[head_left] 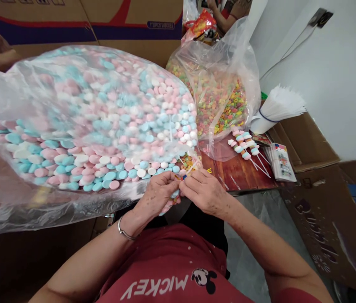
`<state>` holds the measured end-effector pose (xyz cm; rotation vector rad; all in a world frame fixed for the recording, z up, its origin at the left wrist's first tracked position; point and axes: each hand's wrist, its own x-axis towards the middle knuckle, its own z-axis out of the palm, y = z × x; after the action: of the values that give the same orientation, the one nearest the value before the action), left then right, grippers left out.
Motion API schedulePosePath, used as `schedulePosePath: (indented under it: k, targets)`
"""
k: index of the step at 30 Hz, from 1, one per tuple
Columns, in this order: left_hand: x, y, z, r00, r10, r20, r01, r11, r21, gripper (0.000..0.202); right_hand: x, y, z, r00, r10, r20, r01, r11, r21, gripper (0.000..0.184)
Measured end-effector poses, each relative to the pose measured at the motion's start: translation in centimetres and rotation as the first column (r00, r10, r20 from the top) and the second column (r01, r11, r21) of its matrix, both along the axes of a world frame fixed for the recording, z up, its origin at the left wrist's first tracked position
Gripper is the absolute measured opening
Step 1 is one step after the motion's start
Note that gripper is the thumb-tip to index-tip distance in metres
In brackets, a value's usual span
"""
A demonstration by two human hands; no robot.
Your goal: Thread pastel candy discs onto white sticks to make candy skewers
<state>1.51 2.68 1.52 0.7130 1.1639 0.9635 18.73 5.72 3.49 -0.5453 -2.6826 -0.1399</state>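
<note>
My left hand (159,193) and my right hand (204,190) meet at the near edge of the wooden table (241,172), fingers pinched together around a small candy piece on a thin stick (184,176). Just beyond them lies a big clear plastic bag (80,126) full of pink, blue and white round candies. A second clear bag (218,101) of small multicoloured ring candies stands to the right of it. Two finished candy skewers (243,143) lie on the table by that bag.
A bundle of white sticks (275,109) bound with a band lies at the right. Small printed packets (280,162) sit near the table's edge. Open cardboard boxes (329,219) stand on the right; more boxes (102,21) behind. Another person's arm (228,12) shows at the top.
</note>
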Motion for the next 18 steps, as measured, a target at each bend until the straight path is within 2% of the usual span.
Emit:
schedulePosePath:
  k: [3,5,7,10,14,16,18]
  targets:
    - [-0.9,0.4,0.0,0.960,-0.280,0.025,0.279,0.960,0.033,0.030,0.5,1.1,0.8,0.984,0.175,0.029,-0.175,0.985,-0.006,0.027]
    - [-1.4,0.5,0.3,0.894,-0.447,0.013,0.447,0.895,0.017,0.026,0.6,1.3,1.2,0.963,0.267,0.037,-0.265,0.962,-0.060,0.027]
    - [-1.6,0.5,0.7,0.834,-0.551,0.029,0.552,0.833,-0.047,0.024,0.6,1.1,1.6,0.942,0.328,0.067,-0.321,0.942,-0.093,0.023]
    - [-1.5,0.4,1.2,0.788,-0.605,0.115,0.616,0.779,-0.115,0.020,0.6,0.6,2.0,0.933,0.345,0.106,-0.340,0.939,-0.062,0.021]
    - [-1.3,0.2,1.5,0.783,-0.606,0.136,0.621,0.773,-0.129,0.018,0.7,-0.2,2.6,0.944,0.315,0.098,-0.317,0.949,-0.002,0.022]
    - [-1.2,0.1,1.8,0.783,-0.615,0.092,0.622,0.774,-0.121,0.015,0.7,-0.7,2.9,0.949,0.293,0.119,-0.296,0.955,0.013,0.023]
    - [-0.9,-0.1,2.2,0.777,-0.627,-0.053,0.621,0.778,-0.093,0.007,0.6,-1.2,3.0,0.959,0.222,0.173,-0.232,0.972,0.039,0.023]
